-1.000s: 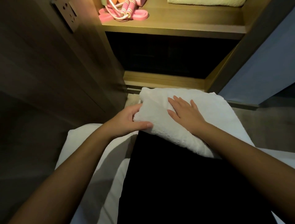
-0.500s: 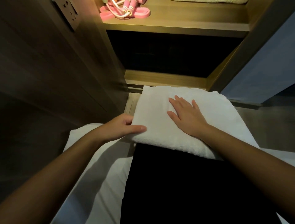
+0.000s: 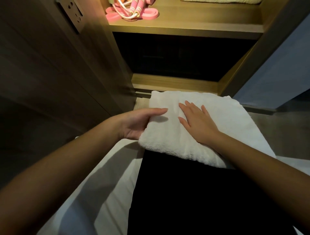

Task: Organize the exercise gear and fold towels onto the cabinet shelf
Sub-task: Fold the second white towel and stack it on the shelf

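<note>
Your left hand (image 3: pixel 137 123) cupped the left edge of the folded white towel (image 3: pixel 209 127), thumb on top, fingers tucked under. The towel lay across your lap on dark fabric (image 3: pixel 192 201), just before the cabinet's open lower bay. Your right hand (image 3: pixel 196 121) pressed flat on it, fingers spread. Above, on the lit shelf (image 3: pixel 184 26), sat a pink jump rope (image 3: pixel 132 10) at left and a pale towel (image 3: pixel 219 1) at right.

Dim, warm shelf-lit; wide-angle edge distortion
</note>
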The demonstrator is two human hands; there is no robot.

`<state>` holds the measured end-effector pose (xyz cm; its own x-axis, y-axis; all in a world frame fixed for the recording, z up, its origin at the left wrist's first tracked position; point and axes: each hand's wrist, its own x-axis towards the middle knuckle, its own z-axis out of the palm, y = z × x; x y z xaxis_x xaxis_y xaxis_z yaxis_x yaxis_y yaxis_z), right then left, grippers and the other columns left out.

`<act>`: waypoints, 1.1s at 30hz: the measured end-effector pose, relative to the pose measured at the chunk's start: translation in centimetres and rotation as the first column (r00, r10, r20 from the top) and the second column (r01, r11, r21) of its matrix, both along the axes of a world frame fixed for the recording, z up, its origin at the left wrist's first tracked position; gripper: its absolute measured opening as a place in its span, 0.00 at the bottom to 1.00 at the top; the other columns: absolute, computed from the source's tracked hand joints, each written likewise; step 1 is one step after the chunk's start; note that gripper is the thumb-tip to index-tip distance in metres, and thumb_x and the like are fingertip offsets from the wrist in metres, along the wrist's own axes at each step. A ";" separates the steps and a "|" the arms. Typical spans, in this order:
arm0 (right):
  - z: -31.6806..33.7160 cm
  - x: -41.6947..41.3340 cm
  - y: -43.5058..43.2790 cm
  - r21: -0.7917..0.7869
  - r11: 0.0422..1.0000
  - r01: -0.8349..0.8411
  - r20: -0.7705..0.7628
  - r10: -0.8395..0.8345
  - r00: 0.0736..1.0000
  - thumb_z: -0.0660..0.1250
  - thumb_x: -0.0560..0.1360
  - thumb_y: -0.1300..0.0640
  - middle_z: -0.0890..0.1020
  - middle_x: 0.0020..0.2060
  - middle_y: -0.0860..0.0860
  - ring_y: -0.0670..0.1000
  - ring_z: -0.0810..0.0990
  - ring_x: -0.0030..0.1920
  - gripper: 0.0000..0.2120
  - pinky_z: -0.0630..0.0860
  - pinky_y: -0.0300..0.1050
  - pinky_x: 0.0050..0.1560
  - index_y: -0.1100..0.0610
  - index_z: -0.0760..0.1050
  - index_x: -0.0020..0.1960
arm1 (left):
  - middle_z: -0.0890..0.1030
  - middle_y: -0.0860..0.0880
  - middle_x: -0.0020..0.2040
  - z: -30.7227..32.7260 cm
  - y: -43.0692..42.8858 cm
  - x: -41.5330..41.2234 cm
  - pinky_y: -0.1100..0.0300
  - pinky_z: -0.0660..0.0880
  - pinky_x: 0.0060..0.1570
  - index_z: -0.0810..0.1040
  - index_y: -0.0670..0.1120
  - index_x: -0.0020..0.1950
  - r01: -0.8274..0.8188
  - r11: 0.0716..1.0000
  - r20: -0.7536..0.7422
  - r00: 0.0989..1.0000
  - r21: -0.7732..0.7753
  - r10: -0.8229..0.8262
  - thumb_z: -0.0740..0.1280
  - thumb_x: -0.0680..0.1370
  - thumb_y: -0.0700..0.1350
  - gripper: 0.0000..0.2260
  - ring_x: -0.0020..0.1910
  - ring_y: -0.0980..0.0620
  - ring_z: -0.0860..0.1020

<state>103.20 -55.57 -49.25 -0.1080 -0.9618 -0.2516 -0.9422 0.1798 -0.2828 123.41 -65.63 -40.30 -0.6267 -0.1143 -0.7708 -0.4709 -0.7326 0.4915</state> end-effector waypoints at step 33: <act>0.1 0.3 0.0 -0.012 1.000 0.010 0.043 -0.010 0.999 0.43 0.81 0.36 0.52 0.80 0.50 0.53 0.48 0.79 0.30 0.42 0.61 0.77 0.46 0.50 0.79 | 0.79 0.45 0.59 -5.2 5.0 3.6 0.54 0.72 0.50 0.75 0.46 0.59 0.274 0.753 0.561 0.814 -0.598 0.149 0.53 0.81 0.63 0.23 0.51 0.50 0.76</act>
<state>103.51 -55.62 -49.11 -0.1067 -0.9637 -0.2447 -0.9273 0.1853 -0.3252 126.97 -60.67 -45.46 -0.1470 -0.6735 -0.7244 -0.8360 -0.3068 0.4550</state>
